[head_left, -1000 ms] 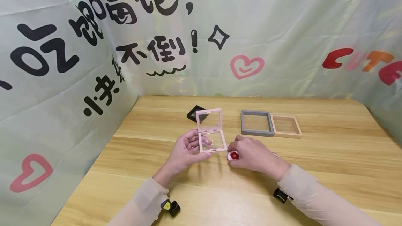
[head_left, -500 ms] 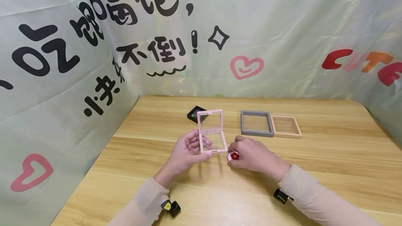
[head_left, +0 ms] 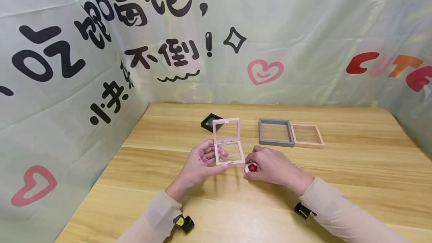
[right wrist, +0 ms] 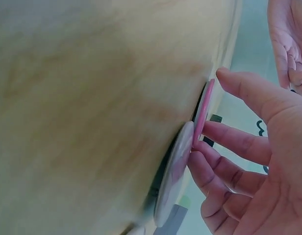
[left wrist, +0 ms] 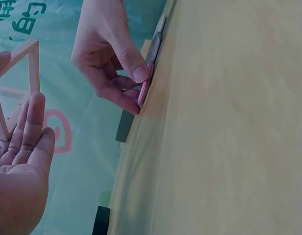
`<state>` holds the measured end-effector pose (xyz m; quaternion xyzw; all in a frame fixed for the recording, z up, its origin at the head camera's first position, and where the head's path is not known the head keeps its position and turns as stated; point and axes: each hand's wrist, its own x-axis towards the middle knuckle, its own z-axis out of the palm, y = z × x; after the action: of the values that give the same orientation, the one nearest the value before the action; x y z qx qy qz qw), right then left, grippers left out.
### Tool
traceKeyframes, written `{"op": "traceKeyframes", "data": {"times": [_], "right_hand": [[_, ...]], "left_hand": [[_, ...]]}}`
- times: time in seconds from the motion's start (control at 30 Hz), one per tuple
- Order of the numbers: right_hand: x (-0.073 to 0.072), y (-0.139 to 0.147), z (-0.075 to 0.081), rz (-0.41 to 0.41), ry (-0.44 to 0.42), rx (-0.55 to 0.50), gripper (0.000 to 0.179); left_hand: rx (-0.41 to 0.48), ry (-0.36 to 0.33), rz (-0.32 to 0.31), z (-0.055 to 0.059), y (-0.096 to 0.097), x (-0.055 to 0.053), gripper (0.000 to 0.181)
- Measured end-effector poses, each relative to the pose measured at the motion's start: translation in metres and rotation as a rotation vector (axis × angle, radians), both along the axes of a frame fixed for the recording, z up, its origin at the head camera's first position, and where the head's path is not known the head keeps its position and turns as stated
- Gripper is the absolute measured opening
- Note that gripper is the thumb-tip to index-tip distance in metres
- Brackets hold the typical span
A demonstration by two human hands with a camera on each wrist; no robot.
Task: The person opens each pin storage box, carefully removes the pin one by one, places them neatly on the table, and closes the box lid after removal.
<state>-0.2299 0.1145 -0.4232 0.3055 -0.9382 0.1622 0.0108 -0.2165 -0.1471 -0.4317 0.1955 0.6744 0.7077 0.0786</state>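
My left hand [head_left: 202, 162] holds a pink hinged display frame [head_left: 241, 153] off the table, thumb at its lower edge and fingers behind. The frame is unfolded, with clear film in both halves; part of it also shows in the left wrist view. At the table surface, my right hand [head_left: 271, 165] pinches a small round disc [head_left: 251, 167] with a red flower on white, just right of the frame. Its pink rim [left wrist: 143, 93] shows edge-on in the left wrist view, between thumb and fingers. Close beside it, the right wrist view has a larger pale disc [right wrist: 175, 176] flat on the table.
Behind the hands lie a grey square frame [head_left: 291, 134] and a peach frame [head_left: 320, 138] side by side. A small black frame [head_left: 206, 123] sits behind the pink one, partly covered by it. A printed cloth [head_left: 303, 29] hangs along the table's [head_left: 357, 183] back and left.
The pink frame and left hand have drifted very slightly to the right. The right hand stays at the flower disc, almost unmoved.
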Motion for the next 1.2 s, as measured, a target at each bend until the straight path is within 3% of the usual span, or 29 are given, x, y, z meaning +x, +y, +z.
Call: {"op": "traceKeyframes", "data": {"times": [0.23,0.37,0.5,0.87,1.2], "right_hand": [[-0.004,0.012,0.019,-0.036,-0.078,-0.075,0.035],[-0.006,0.018,0.035,0.021,-0.132,-0.178,0.029],[-0.007,0.019,0.046,0.055,-0.243,-0.304,0.037],[-0.011,0.007,0.061,-0.027,-0.513,-0.504,0.065],[-0.009,0.005,0.064,-0.003,-0.546,-0.544,0.067]], "left_hand": [[0.0,-0.002,-0.007,0.001,0.001,0.0,0.066],[-0.004,0.007,-0.011,0.001,0.0,0.0,0.061],[-0.011,0.011,-0.017,0.001,0.0,0.001,0.061],[-0.024,0.022,-0.094,0.001,0.002,0.005,0.059],[-0.038,0.047,-0.131,0.001,0.003,0.006,0.06]]}}
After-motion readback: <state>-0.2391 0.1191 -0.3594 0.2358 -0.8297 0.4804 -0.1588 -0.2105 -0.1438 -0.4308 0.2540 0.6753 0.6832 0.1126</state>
